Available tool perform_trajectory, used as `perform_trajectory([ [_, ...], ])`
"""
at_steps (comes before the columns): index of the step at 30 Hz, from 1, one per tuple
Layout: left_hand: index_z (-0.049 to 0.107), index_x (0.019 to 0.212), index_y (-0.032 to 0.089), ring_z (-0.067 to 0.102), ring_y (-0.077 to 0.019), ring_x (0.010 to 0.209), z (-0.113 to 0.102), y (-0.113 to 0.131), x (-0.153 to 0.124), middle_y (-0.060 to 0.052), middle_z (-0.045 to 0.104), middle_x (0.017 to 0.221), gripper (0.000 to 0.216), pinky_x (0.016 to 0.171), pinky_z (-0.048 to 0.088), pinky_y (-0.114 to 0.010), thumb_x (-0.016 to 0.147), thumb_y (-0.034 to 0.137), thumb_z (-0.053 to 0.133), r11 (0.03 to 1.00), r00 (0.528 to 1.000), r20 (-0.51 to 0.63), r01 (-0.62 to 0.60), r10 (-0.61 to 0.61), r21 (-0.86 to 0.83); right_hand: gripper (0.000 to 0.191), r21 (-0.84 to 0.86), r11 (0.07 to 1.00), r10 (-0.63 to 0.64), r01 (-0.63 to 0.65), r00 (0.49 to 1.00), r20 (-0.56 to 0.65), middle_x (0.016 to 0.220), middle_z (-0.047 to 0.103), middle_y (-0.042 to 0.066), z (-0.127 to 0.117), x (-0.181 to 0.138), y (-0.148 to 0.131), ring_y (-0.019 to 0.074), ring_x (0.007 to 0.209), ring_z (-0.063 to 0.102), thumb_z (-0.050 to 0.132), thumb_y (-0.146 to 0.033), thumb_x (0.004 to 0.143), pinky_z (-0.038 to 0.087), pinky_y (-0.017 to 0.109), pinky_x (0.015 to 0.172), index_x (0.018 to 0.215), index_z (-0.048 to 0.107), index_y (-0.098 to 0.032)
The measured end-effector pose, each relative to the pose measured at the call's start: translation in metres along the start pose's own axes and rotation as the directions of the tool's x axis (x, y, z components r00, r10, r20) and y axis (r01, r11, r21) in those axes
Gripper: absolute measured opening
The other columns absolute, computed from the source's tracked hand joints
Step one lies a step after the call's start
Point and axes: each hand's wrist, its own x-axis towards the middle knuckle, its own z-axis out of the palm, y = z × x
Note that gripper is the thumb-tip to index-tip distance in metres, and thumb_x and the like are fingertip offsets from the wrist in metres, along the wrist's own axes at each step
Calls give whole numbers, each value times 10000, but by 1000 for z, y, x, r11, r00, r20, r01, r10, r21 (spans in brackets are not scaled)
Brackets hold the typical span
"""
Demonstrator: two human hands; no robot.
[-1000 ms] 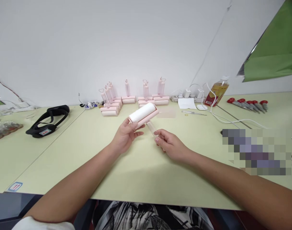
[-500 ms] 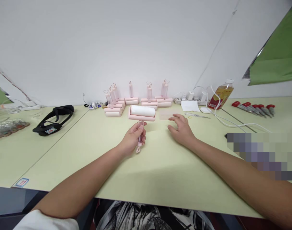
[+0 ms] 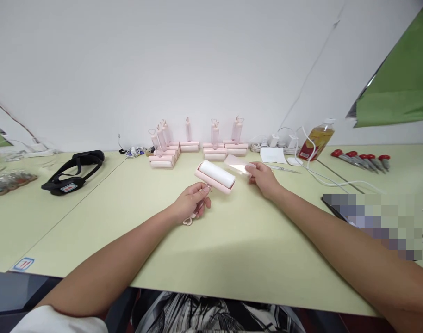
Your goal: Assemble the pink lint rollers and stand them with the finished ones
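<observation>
My left hand (image 3: 193,202) is closed around the clear handle of a pink lint roller (image 3: 216,175). Its white roll faces up, the head tilts down to the right, and a heart-shaped loop sticks out at the handle's lower end. In my right hand (image 3: 263,178) a translucent pale pink cover (image 3: 237,165) is pinched at its right end, raised off the table just right of the roller head. The two pieces are apart. Several more pink lint rollers (image 3: 162,162) stand with handles up along the wall.
A black head strap (image 3: 74,173) lies to the left. Behind my right hand are a white paper (image 3: 273,155), tweezers (image 3: 284,169), chargers and white cables. A tilted drink bottle (image 3: 317,140) and several red-capped tools (image 3: 369,159) lie farther right. A blurred dark object (image 3: 367,222) sits near my right forearm.
My right hand has taken hold of the pink cover and lifted it from the table. The lint roller in my left hand has turned clockwise, its head shifting right.
</observation>
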Motion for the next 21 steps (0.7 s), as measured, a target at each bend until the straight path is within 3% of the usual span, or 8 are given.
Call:
perform_trajectory([
  [3, 484, 890, 198, 479, -77, 356, -1, -4, 3, 17, 609, 623, 375, 294, 257, -162, 808, 550, 587, 998, 998, 1, 65, -65, -8, 202, 142, 988, 54, -68, 994, 97, 733, 524, 8, 15, -14, -9, 136, 605, 545, 572, -402, 822, 547, 288, 557, 809, 534, -204],
  [9, 471, 868, 197, 500, -86, 355, -1, -7, 4, 4, 626, 609, 374, 296, 258, -157, 801, 541, 601, 994, 994, -15, 105, -105, -7, 230, 391, 901, 98, -187, 967, 236, 701, 535, -13, 36, -38, -21, 118, 584, 558, 684, -307, 790, 578, 281, 566, 747, 479, -211],
  [15, 471, 866, 197, 502, -88, 351, -1, -6, 4, 8, 625, 600, 381, 298, 258, -162, 790, 541, 614, 994, 994, -3, 109, -109, -15, 248, 362, 907, 133, -213, 963, 233, 792, 597, 20, 47, -51, -27, 167, 692, 623, 683, -337, 796, 593, 322, 604, 783, 460, -231],
  [21, 472, 866, 196, 502, -91, 349, -1, -7, 4, 14, 618, 587, 384, 294, 251, -168, 796, 549, 605, 994, 994, 3, 113, -113, -2, 289, 332, 921, 129, -205, 963, 236, 783, 584, 2, 51, -58, -31, 153, 689, 597, 712, -335, 769, 566, 304, 610, 801, 443, -235],
])
